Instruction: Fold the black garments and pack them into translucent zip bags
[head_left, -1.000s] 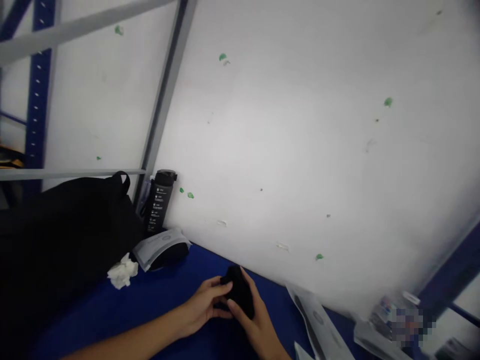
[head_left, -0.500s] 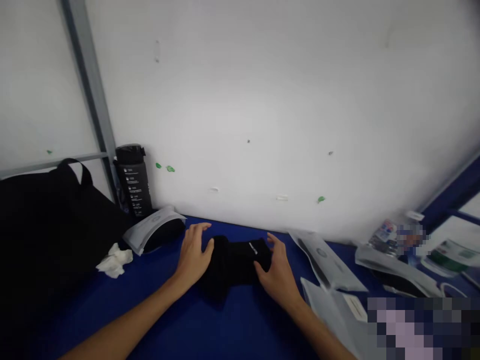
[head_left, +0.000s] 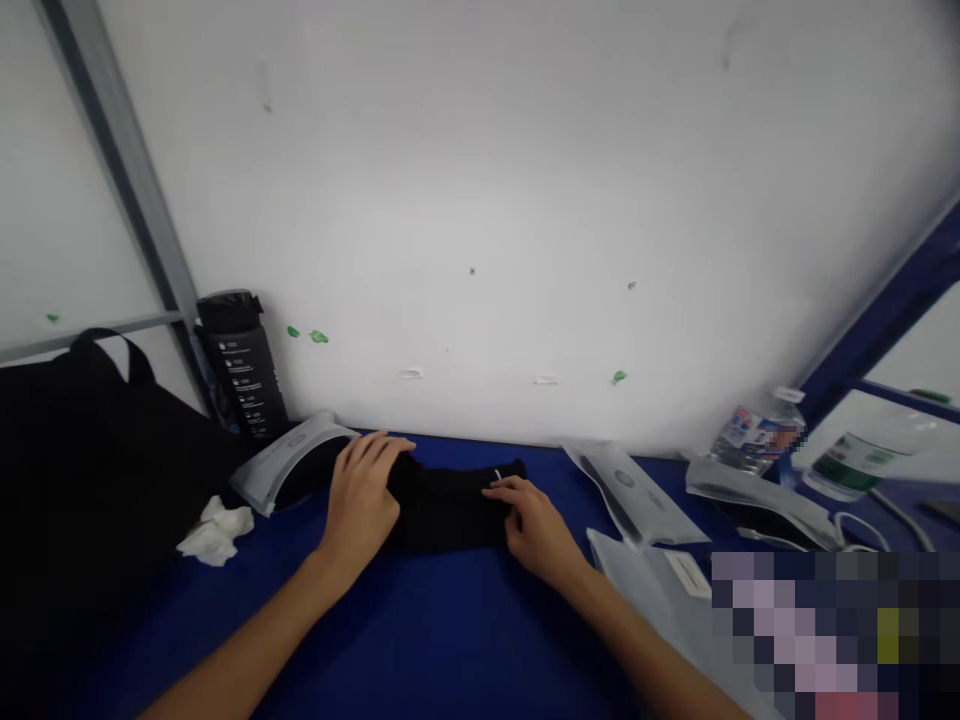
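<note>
A dark piece of black fabric [head_left: 456, 512] with a small white mark near its right end lies lengthwise on the blue tabletop [head_left: 420, 640]. My left hand [head_left: 367, 492] is closed over its bunched left end, and the back of the hand hides the part it grips. At the right end, my right hand [head_left: 532, 520] holds the fabric's edge, with the index finger lying across the top beside the white mark and the other fingers curled under. Between my hands the fabric is fairly flat.
To the left are a black bag [head_left: 90, 480], a black bottle [head_left: 244, 370], a crumpled tissue [head_left: 216, 530] and a frosted pouch [head_left: 289, 455]. Several similar pouches, including one pouch [head_left: 637, 495], lie right. Clear bottles [head_left: 757, 430] stand far right. A white wall [head_left: 465, 200] rises behind.
My hands have closed onto the fabric's two ends, where they were spread apart around it before. The fabric looks flatter and more stretched out lengthwise. The view has shifted slightly.
</note>
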